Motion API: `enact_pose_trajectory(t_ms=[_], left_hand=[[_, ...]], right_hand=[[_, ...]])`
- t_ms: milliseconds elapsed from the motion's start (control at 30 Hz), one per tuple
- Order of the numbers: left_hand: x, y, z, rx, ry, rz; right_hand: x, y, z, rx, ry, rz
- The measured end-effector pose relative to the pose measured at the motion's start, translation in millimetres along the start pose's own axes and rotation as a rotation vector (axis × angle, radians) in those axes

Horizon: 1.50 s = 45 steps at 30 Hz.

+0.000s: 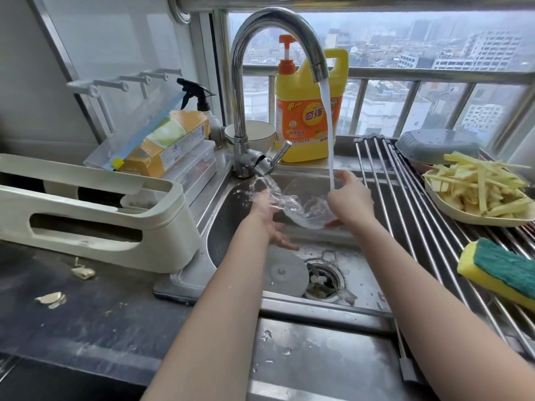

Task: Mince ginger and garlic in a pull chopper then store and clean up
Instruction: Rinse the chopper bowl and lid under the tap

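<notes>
Right hand grips clear chopper bowl under running tap over sink; left hand, fingers spread, at bowl's side, water spilling out

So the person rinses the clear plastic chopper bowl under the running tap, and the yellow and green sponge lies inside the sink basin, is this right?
Not quite. The yellow and green sponge lies on the steel roll-up drying rack to the right of the sink, not in the steel sink basin. The head view shows this. The rest holds: the right hand holds the clear plastic chopper bowl under the running tap.
</notes>
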State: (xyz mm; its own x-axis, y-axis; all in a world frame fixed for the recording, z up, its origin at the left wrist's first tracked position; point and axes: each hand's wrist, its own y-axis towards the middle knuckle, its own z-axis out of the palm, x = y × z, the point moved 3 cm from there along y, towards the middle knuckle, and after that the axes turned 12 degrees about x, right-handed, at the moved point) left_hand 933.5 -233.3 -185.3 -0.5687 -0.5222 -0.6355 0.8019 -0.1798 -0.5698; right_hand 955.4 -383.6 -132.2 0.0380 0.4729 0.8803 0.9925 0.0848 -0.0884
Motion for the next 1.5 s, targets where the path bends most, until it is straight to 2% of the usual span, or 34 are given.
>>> enact_pose_trajectory(t_ms=[100,267,333,400,500,600,667,700,733,800,900,967,1000,1067,1133,1200,1267,1300,1367,1433,1467,1500], left_hand=[[-1.7,-0.3,1.6,0.084,-0.07,0.019],[-10.6,-12.1,10.6,0.149,-0.009,0.243],[-6.1,-11.9,15.2,0.184,0.06,0.173],[1.3,-10.9,14.9,0.079,0.168,0.107],[0.3,-10.4,4.5,-0.301,0.519,0.25],[-5.0,-14.5,0.7,-0.402,0.612,0.385],[-9.0,-13.6,-1.4,-0.465,0.692,0.422],[-10.3,-12.8,-1.8,-0.485,0.656,0.427],[-11.0,-9.8,-2.3,-0.465,0.566,0.405],[-7.3,-3.8,0.2,-0.332,0.357,0.236],[3.7,-12.9,10.8,-0.173,0.239,-0.008],[6.8,-14.5,11.5,-0.164,0.246,-0.016],[3.8,-8.7,6.9,-0.212,0.271,0.049],[-5.9,5.2,-4.2,-0.388,0.409,0.238],[-9.1,8.4,-5.3,-0.424,0.547,0.257],[-7.5,10.3,-5.9,-0.409,0.678,0.221],[-8.6,4.0,-0.8,-0.419,0.731,0.297],[-10.2,-1.0,3.0,-0.459,0.815,0.391],[-13.2,-16.1,18.8,-0.556,1.133,0.697],[-13.8,-29.1,45.1,-0.467,1.274,1.035],[-13.4,-29.9,59.7,-0.336,1.262,1.095],[-13.2,-27.8,74.4,-0.198,1.224,1.076]], right_hand=[[0.0,-3.1,9.5,0.099,0.068,0.047],[-5.6,5.2,5.6,0.061,0.273,0.164],[-9.5,8.6,8.3,0.072,0.326,0.217],[-12.0,10.7,8.3,0.072,0.214,0.201],[-9.1,7.6,8.1,0.103,-0.155,0.094],[-8.8,7.6,14.6,0.153,-0.305,0.023],[-8.5,10.7,16.6,0.095,-0.315,-0.014],[-8.6,11.9,16.2,0.05,-0.309,-0.016],[-9.4,14.5,16.0,0.021,-0.298,-0.02],[-11.4,14.4,16.7,0.048,-0.205,-0.017],[-7.2,3.1,17.0,0.121,0.032,0.036],[-6.9,1.3,16.4,0.118,0.067,0.045],[-6.3,1.7,16.6,0.099,0.027,0.033],[-2.2,3.0,14.2,0.06,-0.22,0.018],[-3.3,5.2,14.8,0.077,-0.377,0.025],[-6.3,8.6,20.2,0.154,-0.301,0.005],[-5.2,10.7,21.4,0.13,-0.265,-0.033],[-4.7,12.5,20.2,0.094,-0.29,-0.044],[-6.0,17.3,19.4,0.091,-0.424,-0.025],[-10.5,19.1,22.9,0.16,-0.536,0.009],[-13.9,17.8,24.0,0.187,-0.585,0.02],[-16.9,17.4,23.8,0.198,-0.609,0.018]])
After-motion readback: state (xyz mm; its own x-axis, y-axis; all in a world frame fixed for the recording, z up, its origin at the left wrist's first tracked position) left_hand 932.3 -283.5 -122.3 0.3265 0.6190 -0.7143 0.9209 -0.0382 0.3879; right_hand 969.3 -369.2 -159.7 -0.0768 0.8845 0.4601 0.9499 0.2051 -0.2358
